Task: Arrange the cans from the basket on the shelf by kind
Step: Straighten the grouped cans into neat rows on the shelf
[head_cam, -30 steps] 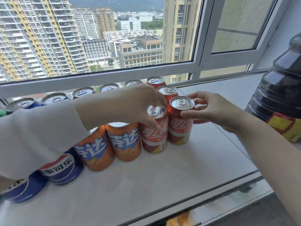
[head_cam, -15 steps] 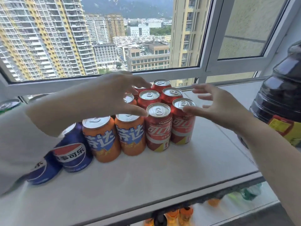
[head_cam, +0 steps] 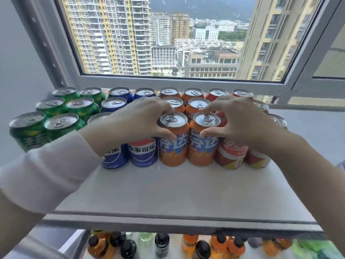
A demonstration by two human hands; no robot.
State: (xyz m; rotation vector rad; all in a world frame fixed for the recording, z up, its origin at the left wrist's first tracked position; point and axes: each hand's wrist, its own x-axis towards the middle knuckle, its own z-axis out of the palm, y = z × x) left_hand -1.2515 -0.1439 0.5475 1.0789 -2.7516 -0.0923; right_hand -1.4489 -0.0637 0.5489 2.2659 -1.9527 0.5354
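Note:
Cans stand in rows by colour on the white shelf [head_cam: 177, 191]: green cans [head_cam: 29, 131] at the left, then blue cans [head_cam: 143, 152], orange ones, and red cans [head_cam: 231, 156] at the right. My left hand [head_cam: 138, 120] curls round the left front orange can [head_cam: 173, 148], thumb on its front and fingers at its rim. My right hand [head_cam: 242, 122] curls round the right front orange can [head_cam: 203, 148] in the same way. The two orange cans stand upright and touch each other. My hands hide parts of the blue and red cans. No basket is in view.
The window frame [head_cam: 168, 83] runs right behind the back row of cans. A grey wall closes the left side. Bare shelf lies in front of the cans and to their right. Several bottles [head_cam: 162, 243] stand on a lower level under the shelf's front edge.
Both hands left the red cans at the right and now hold the two front orange cans. The view swung left, bringing the green cans into sight and losing the dark bottle.

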